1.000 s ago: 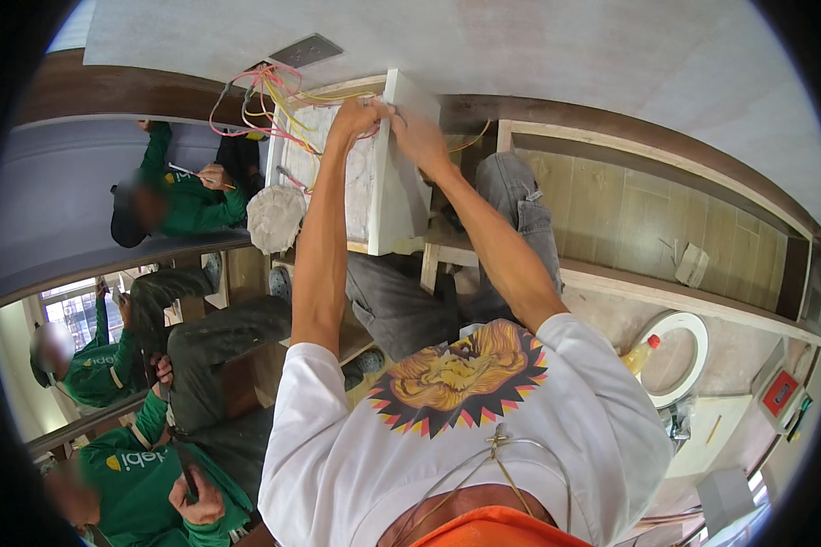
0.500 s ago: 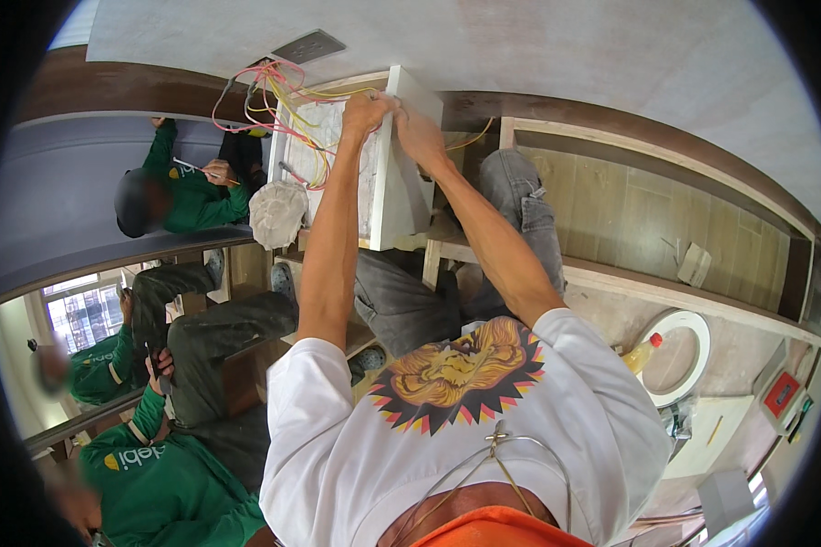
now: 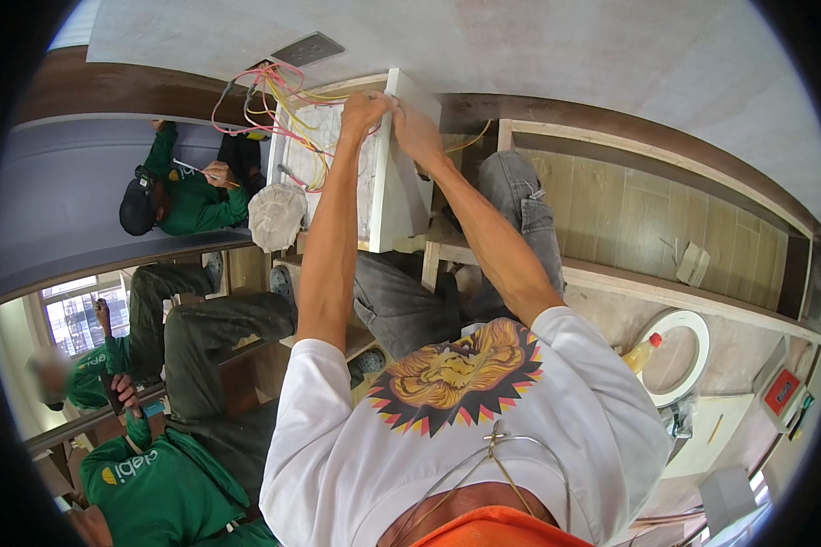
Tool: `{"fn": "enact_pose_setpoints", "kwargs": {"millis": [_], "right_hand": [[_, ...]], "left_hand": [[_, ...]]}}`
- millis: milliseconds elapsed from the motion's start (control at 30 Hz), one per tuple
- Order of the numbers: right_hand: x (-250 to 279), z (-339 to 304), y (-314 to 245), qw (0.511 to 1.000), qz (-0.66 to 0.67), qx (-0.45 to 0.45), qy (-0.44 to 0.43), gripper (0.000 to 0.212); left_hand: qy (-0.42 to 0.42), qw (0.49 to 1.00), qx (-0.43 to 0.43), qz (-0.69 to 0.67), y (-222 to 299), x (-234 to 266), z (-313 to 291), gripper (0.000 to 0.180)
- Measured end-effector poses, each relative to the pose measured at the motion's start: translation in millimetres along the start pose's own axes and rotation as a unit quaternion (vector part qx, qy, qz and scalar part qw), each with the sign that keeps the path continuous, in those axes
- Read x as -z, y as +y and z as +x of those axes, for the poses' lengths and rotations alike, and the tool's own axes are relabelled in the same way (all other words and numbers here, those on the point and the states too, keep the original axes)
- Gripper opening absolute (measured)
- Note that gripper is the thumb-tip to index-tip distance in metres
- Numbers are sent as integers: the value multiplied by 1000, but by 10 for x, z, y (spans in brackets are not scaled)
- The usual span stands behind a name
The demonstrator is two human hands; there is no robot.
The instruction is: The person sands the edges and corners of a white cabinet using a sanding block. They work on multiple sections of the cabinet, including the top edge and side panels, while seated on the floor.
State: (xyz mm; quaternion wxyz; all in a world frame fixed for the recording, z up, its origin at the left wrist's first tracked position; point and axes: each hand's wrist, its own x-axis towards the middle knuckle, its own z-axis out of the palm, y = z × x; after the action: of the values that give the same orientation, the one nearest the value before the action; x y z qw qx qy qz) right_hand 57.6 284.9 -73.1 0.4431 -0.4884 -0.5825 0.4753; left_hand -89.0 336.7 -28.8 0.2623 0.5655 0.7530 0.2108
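My left hand (image 3: 363,111) and my right hand (image 3: 415,135) meet at the far upper edge of an upright white panel (image 3: 403,182), one on each side of it. The fingers of both are closed; what they pinch is hidden. Yellow and pink electrical wires (image 3: 303,139) hang in loops from the wall left of my hands, and some yellow ones run to my left hand. Another yellow wire (image 3: 472,137) comes out right of the panel. Beside the panel is a box-like frame with a whitish inner surface (image 3: 324,202).
A dark outlet plate (image 3: 308,48) sits in the wall. A crumpled pale bundle (image 3: 277,217) stands at the box's left corner. Rightward lie a long wooden frame (image 3: 648,273), a white ring (image 3: 702,351) and a yellow bottle (image 3: 641,354). A co-worker in green (image 3: 160,474) sits at left beside mirrors.
My hands stay at the panel's edge with hardly any shift. The co-worker at left has leaned and raised a dark object in one hand.
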Motion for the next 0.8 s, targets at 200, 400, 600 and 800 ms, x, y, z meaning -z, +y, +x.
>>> {"fn": "enact_pose_setpoints", "kwargs": {"millis": [200,400,600,800], "right_hand": [[0,101,124,999,-16,18,32,43],[-77,122,117,998,-29,19,43,48],[-75,127,33,1000,-13,-13,5,50],[5,207,112,998,1,36,41,48]], "left_hand": [[0,1000,7,2,268,-21,-42,22],[-22,999,-20,-29,277,50,-45,19],[32,999,8,31,-139,-33,213,19],[-30,999,1,-29,321,61,49,20]]}}
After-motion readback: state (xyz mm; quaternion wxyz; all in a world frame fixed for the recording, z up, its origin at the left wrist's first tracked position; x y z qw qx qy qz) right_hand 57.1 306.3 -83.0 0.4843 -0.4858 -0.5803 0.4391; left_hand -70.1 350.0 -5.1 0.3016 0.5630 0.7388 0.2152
